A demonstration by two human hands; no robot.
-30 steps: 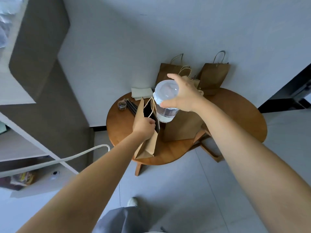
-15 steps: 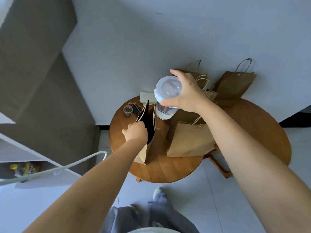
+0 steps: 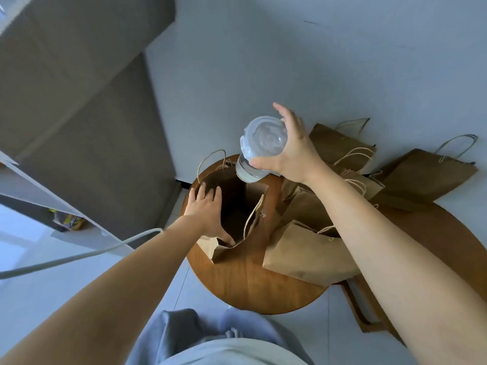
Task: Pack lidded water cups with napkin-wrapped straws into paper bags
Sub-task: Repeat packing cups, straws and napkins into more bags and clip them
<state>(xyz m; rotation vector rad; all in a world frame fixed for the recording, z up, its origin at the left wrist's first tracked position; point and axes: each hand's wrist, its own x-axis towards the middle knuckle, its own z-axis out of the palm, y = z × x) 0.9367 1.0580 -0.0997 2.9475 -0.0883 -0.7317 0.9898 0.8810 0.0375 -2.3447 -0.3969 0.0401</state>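
A clear lidded water cup (image 3: 259,147) hangs just above the mouth of an upright brown paper bag (image 3: 238,206) on the round wooden table (image 3: 250,283). My right hand (image 3: 290,151) grips the cup from its right side, thumb under the lid rim and fingers behind. My left hand (image 3: 208,212) has straight fingers spread against the bag's left wall, and its thumb reaches down inside the near edge, spreading the bag wide. The bag's inside is dark. No straw or napkin shows.
A flat paper bag (image 3: 305,254) lies on the table right of the upright one. More bags with twine handles (image 3: 427,175) lean against the wall behind. A white cable (image 3: 79,256) crosses at the left, over a shelf unit (image 3: 66,219).
My left hand shifted from gripping the bag's edge to spreading the mouth wide. The cup came lower and closer over the opening. The camera moved nearer the table.
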